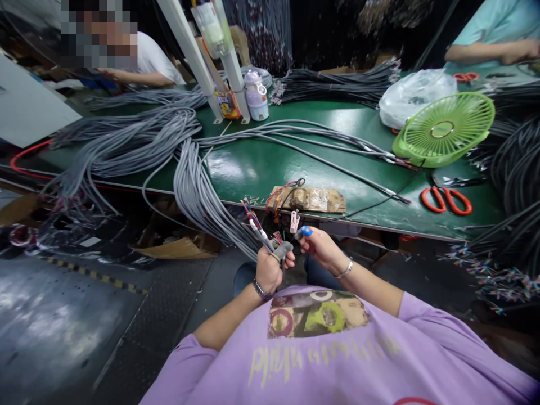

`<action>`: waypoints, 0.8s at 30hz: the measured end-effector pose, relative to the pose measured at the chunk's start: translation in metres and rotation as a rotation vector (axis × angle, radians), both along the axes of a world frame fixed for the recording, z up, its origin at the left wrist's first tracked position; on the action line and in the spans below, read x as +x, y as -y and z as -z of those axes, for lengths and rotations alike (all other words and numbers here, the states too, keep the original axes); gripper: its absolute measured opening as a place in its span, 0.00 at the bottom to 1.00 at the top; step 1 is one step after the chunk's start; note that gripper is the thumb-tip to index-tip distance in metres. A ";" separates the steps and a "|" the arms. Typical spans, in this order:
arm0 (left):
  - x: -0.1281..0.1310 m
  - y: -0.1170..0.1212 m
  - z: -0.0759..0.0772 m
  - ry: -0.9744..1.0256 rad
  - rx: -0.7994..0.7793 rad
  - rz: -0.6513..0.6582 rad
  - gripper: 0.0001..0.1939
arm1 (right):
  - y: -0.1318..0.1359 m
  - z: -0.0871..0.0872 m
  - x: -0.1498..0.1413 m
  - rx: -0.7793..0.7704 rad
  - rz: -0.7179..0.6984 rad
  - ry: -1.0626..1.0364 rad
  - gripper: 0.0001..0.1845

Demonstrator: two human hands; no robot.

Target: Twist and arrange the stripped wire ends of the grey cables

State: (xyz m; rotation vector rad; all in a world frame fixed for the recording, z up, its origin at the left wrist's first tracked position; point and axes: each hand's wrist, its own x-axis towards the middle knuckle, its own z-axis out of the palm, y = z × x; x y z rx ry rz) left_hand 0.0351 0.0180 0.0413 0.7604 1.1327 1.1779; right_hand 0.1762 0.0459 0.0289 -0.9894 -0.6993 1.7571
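Observation:
My left hand is closed around the ends of several grey cables, just off the table's near edge. Thin coloured wires and white sleeves stick up above the fist, and a grey cover wraps its thumb. Close by on the right, my right hand has its fingertips pinched together, one under a blue finger cover. Whatever lies in that pinch is too small to make out. A pink clip hangs between the hands, below a taped wooden board with red and black leads.
On the green table are orange-handled scissors, a green fan, a plastic bag and a lilac bottle. Black cable bundles lie behind. A co-worker sits at far left, another person's arm at far right.

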 end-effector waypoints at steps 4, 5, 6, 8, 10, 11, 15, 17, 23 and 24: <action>0.003 -0.001 -0.007 0.016 0.012 0.036 0.14 | -0.021 0.000 0.004 -0.160 -0.110 -0.082 0.24; 0.004 -0.002 -0.008 0.016 0.012 0.043 0.14 | -0.026 -0.002 0.004 -0.156 -0.168 -0.100 0.24; 0.005 -0.003 -0.010 0.015 0.011 0.047 0.14 | -0.029 -0.004 0.003 -0.121 -0.201 -0.105 0.25; 0.007 -0.006 -0.010 0.013 0.007 0.046 0.14 | -0.034 -0.006 -0.001 -0.001 -0.152 -0.052 0.24; 0.008 -0.009 -0.010 0.009 0.004 0.041 0.14 | -0.035 -0.005 -0.005 0.111 -0.006 0.064 0.24; 0.008 -0.010 -0.009 0.006 0.006 0.040 0.14 | -0.035 -0.004 -0.007 0.143 0.054 0.115 0.26; 0.011 -0.010 -0.004 -0.015 0.021 0.053 0.14 | -0.036 0.003 -0.014 0.075 0.034 0.056 0.30; 0.012 -0.010 -0.002 -0.026 0.020 0.058 0.15 | -0.038 0.005 -0.017 -0.020 -0.003 -0.070 0.29; 0.014 -0.010 0.004 -0.031 0.004 0.069 0.14 | -0.042 0.001 -0.026 -0.129 0.086 -0.217 0.27; 0.014 -0.009 0.004 -0.032 0.002 0.071 0.14 | -0.041 0.001 -0.026 -0.129 0.090 -0.227 0.27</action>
